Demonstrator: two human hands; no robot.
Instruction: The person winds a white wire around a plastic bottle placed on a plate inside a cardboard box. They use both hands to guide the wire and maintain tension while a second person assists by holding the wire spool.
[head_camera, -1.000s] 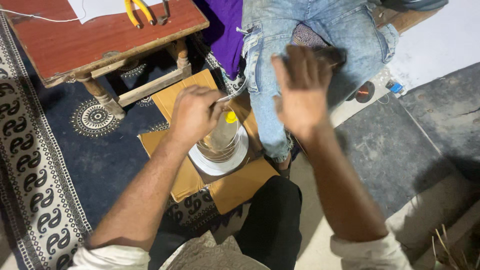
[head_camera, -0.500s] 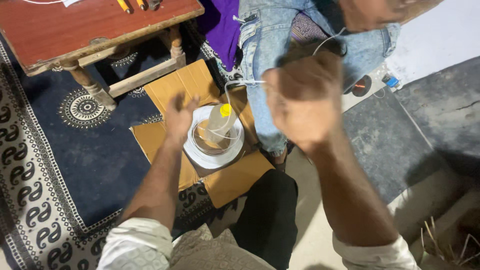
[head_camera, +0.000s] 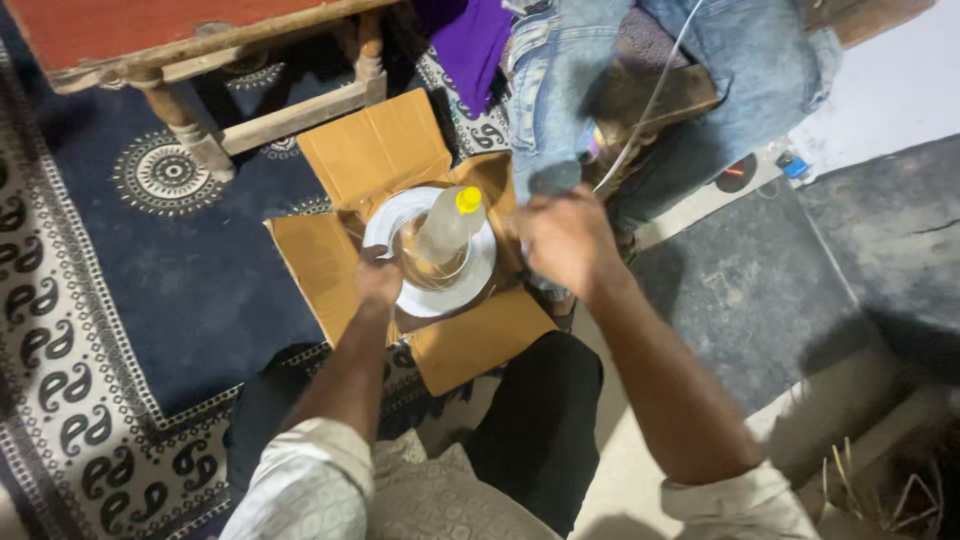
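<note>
Two hands busy: left (head_camera: 378, 283) steadying spool (head_camera: 432, 262), right (head_camera: 566, 238) pinching wire (head_camera: 655, 90); best kept taut, spool level.

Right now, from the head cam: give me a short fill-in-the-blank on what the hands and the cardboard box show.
1. The bottle standing in the white spool has a ____ cap.
2. The spool sits inside an open ____ box.
3. The ____ hand rests on the spool's near rim.
4. The right hand pulls a thin ____ upward.

Missing words: yellow; cardboard; left; wire
</note>
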